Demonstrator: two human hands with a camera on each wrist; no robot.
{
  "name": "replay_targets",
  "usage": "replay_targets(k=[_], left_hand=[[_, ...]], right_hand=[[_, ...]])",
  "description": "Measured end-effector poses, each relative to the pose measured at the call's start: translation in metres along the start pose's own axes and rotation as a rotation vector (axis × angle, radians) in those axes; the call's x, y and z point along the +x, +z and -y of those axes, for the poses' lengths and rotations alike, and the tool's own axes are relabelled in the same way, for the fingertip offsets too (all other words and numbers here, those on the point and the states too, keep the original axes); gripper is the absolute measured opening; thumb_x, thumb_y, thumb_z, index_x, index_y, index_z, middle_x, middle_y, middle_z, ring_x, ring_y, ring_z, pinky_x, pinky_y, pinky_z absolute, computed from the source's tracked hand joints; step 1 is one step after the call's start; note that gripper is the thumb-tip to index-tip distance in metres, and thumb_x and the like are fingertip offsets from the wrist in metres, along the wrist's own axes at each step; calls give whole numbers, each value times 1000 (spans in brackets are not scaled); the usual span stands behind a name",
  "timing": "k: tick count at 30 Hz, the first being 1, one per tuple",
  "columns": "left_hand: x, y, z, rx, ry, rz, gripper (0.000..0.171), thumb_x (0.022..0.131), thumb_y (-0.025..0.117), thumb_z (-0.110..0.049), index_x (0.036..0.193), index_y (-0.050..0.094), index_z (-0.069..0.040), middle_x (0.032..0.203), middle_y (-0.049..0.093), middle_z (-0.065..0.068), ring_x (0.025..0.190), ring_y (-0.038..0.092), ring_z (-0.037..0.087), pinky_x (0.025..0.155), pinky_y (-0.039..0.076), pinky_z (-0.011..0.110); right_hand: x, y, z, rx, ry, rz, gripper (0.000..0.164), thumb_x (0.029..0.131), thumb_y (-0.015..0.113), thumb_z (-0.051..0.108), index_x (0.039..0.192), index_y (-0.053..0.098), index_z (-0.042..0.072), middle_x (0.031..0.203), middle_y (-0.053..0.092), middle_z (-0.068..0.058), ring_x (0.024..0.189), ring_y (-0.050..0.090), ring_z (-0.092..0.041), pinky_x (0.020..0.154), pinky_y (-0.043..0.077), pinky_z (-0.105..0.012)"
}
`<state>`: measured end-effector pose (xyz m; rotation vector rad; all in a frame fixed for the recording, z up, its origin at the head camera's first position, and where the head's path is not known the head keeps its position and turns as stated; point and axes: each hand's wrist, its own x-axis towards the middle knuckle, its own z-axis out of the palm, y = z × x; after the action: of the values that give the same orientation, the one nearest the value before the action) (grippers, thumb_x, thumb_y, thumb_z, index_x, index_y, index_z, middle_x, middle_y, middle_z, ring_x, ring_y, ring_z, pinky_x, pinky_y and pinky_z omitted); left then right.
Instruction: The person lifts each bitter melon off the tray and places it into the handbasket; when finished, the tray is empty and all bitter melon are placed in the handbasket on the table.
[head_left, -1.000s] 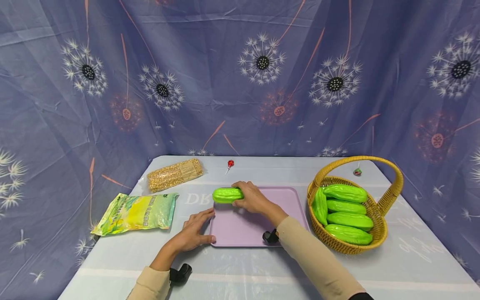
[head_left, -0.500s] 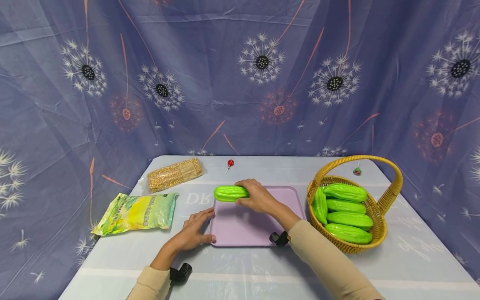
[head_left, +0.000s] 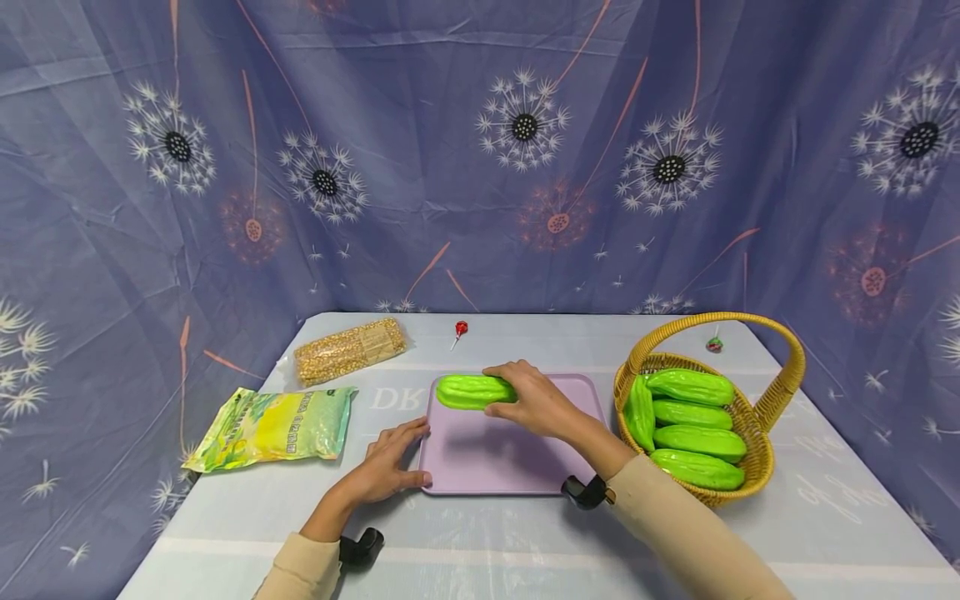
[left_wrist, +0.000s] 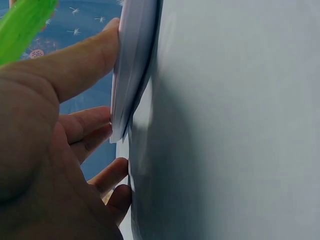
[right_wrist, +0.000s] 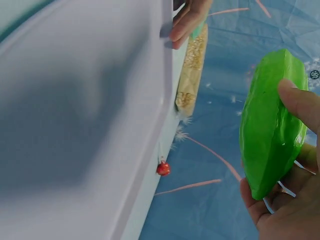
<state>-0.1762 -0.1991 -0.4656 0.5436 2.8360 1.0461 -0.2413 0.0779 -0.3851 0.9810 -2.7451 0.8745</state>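
Note:
My right hand (head_left: 536, 400) grips a shiny, ridged green bitter melon (head_left: 471, 392) by its right end. In the head view the melon overlaps the far left part of a lilac tray (head_left: 495, 458). The right wrist view shows this bitter melon (right_wrist: 272, 120) raised off the tray (right_wrist: 90, 100), with thumb and fingers around it. My left hand (head_left: 388, 467) rests at the tray's left edge, thumb near the front corner and fingers extended. In the left wrist view, the left thumb (left_wrist: 92, 57) and two fingertips touch the tray's side (left_wrist: 132, 65).
A wicker basket (head_left: 630, 450) with a tall handle holds several bitter melons at the right. Left of the tray lie a yellow-green bag (head_left: 277, 425) and a pack of golden kernels (head_left: 345, 352). A red lollipop (head_left: 461, 328) and a green one (head_left: 715, 343) lie farther back.
My right hand has moved to the right with the bitter melon, showing more of the tray's far left corner. My left hand has stayed at the tray's edge.

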Motion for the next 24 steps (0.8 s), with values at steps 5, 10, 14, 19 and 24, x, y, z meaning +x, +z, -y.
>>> replay_targets(k=[5,10,14,19,24], left_hand=[[0,0,0,-1,2,2,74,77,76,-33,139,45,-7,151,36,6,131,32,32,91,25,46],[0,1,0,-3,0,0,74,77,76,-33,139,45,-7,151,36,7,130,33,32,92,25,47],[1,1,1,-1,-2,-2,74,76,76,-32,139,45,-7,151,36,6,131,33,31,92,25,46],[1,1,1,-1,-6,-3,74,76,76,-32,139,45,-7,151,36,6,131,32,31,91,25,45],[0,1,1,-4,-2,-3,75,76,76,-33,139,45,-7,151,36,6,130,33,31,91,25,44]], right_hand=[[-11,-10,4,4,-2,-26,54,78,76,33,126,58,16,100,61,1,85,46,-12,72,38,-28],[-23,-20,5,-18,-11,-41,52,79,75,35,124,58,17,93,57,2,82,45,-11,70,37,-27],[-34,-29,3,-31,-16,-51,52,79,74,37,125,58,18,94,57,2,82,45,-10,69,37,-26],[-48,-39,-2,-42,-73,-90,51,80,74,36,126,57,21,102,61,4,85,47,-8,71,39,-27],[-65,-48,-10,-53,-126,-152,49,79,75,33,123,58,21,113,59,5,93,50,-7,76,43,-29]])
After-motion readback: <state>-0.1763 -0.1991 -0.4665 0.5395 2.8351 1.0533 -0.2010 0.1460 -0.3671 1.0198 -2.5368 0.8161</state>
